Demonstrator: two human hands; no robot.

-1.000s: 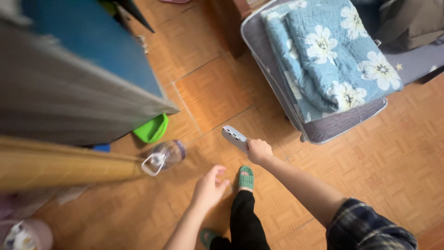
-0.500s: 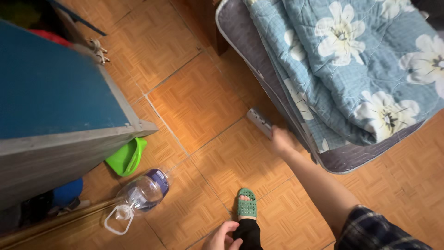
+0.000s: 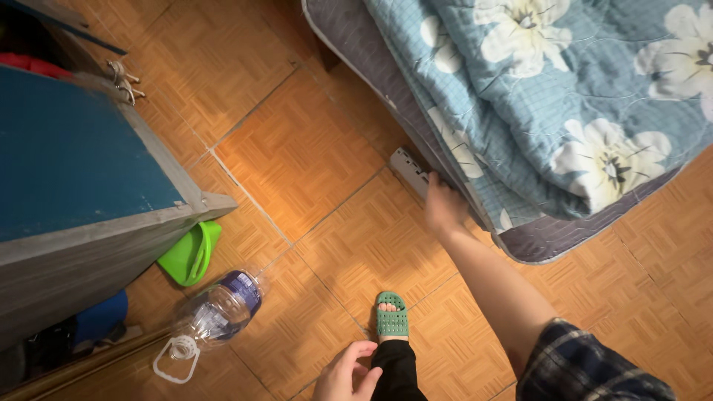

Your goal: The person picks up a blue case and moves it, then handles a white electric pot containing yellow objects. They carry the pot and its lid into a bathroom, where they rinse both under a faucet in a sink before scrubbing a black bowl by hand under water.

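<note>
- Right hand [image 3: 443,206] is closed around the near end of a grey power strip [image 3: 410,169], arm stretched forward to the mattress [image 3: 386,89] edge.
- Strip sits low at the floor [image 3: 297,156], touching or just under the mattress edge; can't tell if it rests on the floor or hangs in the grip.
- Strip's long axis runs diagonally, from the hand up and to the left, roughly along the mattress side. Far end points away from the person.
- Left hand [image 3: 345,375] is at the bottom of the frame, by the knee, fingers loosely curled, holding nothing. Well apart from the strip; right hand is far nearer.
- Blue quilt [image 3: 564,89] with white flowers lies on the mattress, hanging over its edge above the strip.
- Green slipper [image 3: 391,318] on the foot, between the two hands.
- Clear plastic bottle [image 3: 215,312] lies on its side at left, blue label band near its base, white cap ring toward lower left.
- Green scoop [image 3: 189,252] beside the bottle, tucked under the blue cabinet [image 3: 74,163].
- No signs in view; label print too small to tell.
</note>
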